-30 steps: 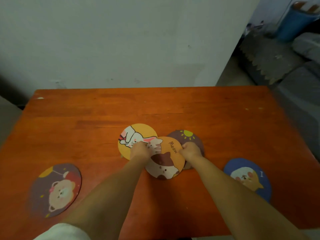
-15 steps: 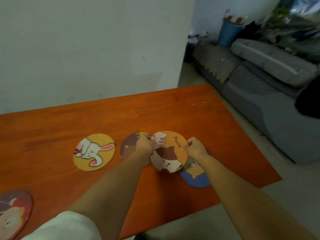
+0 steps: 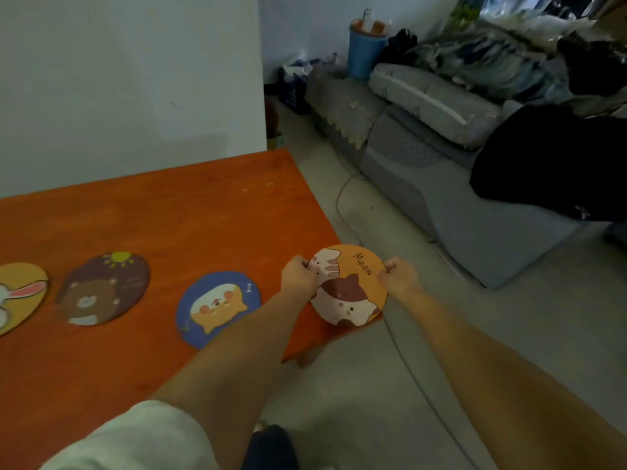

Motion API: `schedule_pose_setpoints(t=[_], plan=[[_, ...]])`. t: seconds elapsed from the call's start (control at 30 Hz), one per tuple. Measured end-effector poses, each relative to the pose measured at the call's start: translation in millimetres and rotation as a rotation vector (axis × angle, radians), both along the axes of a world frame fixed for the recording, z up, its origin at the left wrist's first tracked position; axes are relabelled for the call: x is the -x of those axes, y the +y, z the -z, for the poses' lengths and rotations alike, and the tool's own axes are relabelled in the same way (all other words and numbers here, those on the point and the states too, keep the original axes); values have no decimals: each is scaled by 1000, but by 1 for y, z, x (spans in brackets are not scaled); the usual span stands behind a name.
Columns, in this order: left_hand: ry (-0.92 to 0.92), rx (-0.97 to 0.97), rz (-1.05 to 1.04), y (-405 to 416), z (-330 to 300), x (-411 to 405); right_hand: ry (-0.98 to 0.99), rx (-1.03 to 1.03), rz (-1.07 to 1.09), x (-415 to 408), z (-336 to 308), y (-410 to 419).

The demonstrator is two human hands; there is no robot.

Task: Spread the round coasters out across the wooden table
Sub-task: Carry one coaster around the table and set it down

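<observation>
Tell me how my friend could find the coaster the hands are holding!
Go to the orange wooden table and follow the row of coasters to its right-hand corner. There the left hand and right hand grip the cat coaster. It alone is orange and says "Meow".

Dim, flat indoor light, soft overall blur, wide-angle bending at the edges, murky far-right corner.

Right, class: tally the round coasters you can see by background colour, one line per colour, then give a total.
Orange or yellow: 2, the Meow cat coaster and the rabbit coaster
Brown: 1, the bear coaster
Blue: 1, the dog coaster
Total: 4
</observation>
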State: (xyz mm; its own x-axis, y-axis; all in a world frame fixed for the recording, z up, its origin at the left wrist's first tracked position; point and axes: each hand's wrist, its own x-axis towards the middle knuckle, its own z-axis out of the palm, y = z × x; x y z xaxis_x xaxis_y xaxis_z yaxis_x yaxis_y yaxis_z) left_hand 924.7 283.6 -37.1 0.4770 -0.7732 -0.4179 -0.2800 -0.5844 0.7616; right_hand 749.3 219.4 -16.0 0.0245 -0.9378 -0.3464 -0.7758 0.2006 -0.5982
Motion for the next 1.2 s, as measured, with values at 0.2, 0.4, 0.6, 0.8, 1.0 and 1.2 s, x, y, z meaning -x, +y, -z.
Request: schedule_pose_setpoints(t=[0.2, 0.4, 0.6, 0.8, 1.0, 1.2], plan=[[-37, 28, -44, -65, -4, 42, -7, 21, -42, 37, 8, -70], [16, 24, -114, -163, -1, 58, 24, 46, -101, 53, 0, -171], [27, 47, -153, -265, -13, 71, 21, 72, -140, 67, -24, -276], [31, 56, -296, -329, -11, 64, 45, 39, -297, 46, -23, -367], [42, 59, -679, -357, -2, 34, -8, 39, -666, -26, -13, -435], [66, 115, -1013, -346, -3, 31, -25, 6, -961, -97, -5, -464]])
